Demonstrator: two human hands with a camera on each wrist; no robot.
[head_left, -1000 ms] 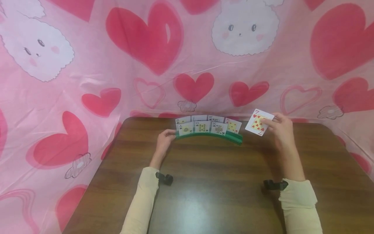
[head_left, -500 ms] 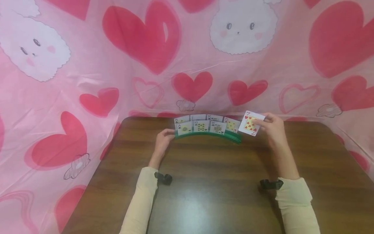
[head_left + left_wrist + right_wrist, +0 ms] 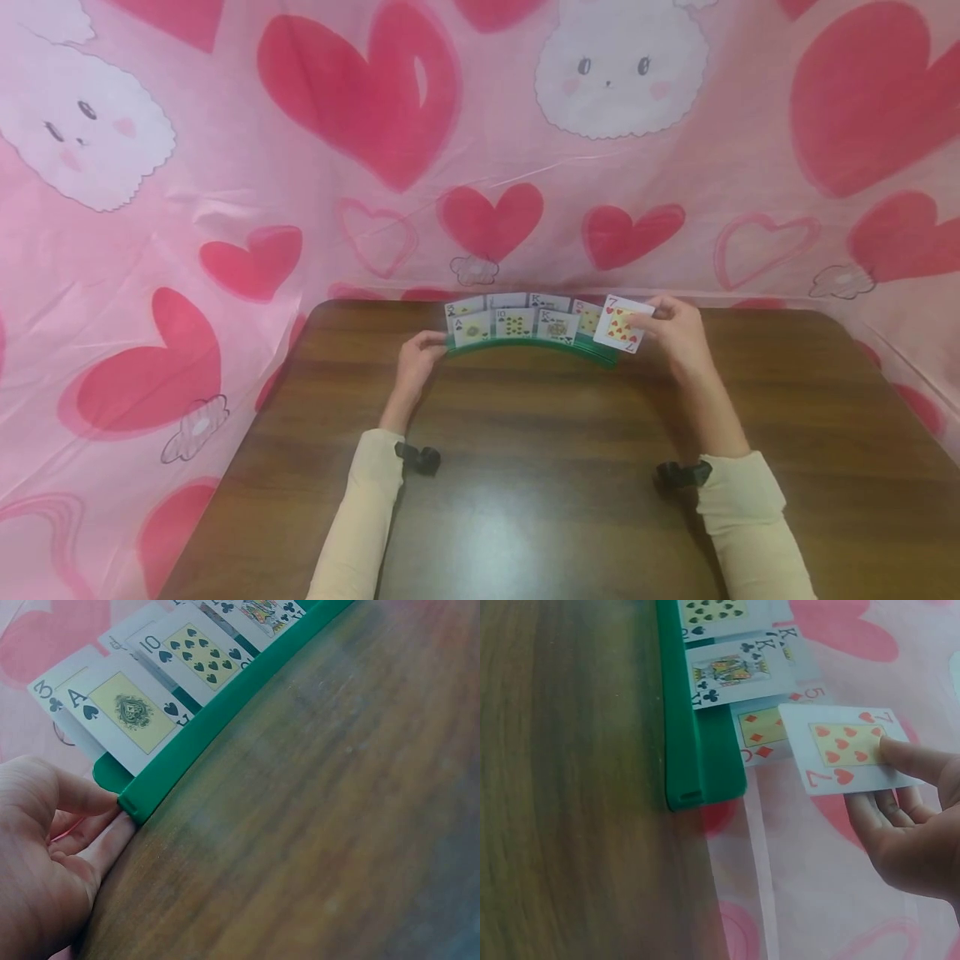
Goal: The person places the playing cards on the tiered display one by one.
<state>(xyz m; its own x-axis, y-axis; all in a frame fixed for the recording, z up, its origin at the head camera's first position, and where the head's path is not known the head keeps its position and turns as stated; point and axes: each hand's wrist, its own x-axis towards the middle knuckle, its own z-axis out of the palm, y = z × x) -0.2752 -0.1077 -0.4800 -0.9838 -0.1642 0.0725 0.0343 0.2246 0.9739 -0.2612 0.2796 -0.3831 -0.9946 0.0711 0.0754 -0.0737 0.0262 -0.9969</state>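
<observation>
A curved green card holder (image 3: 528, 342) stands near the table's far edge with two rows of playing cards. In the front row are the ace of spades (image 3: 133, 712), the ten of spades (image 3: 199, 658) and the king of clubs (image 3: 735, 671). Behind them, the five of diamonds (image 3: 759, 733) is at the right end. My left hand (image 3: 420, 360) grips the holder's left end with its fingertips. Between thumb and fingers, my right hand (image 3: 678, 337) pinches a seven of hearts (image 3: 847, 750). In the head view that card overlaps the five of diamonds and the holder's right end.
The brown wooden table (image 3: 525, 467) spreads out in front of the holder. Behind it hangs a pink cloth (image 3: 517, 150) with hearts and white animal faces. Each sleeve cuff bears a black wrist camera, such as the left one (image 3: 420, 457).
My right hand has moved left with the seven of hearts, from beside the holder to in front of its right end. The left hand keeps its grip on the left end.
</observation>
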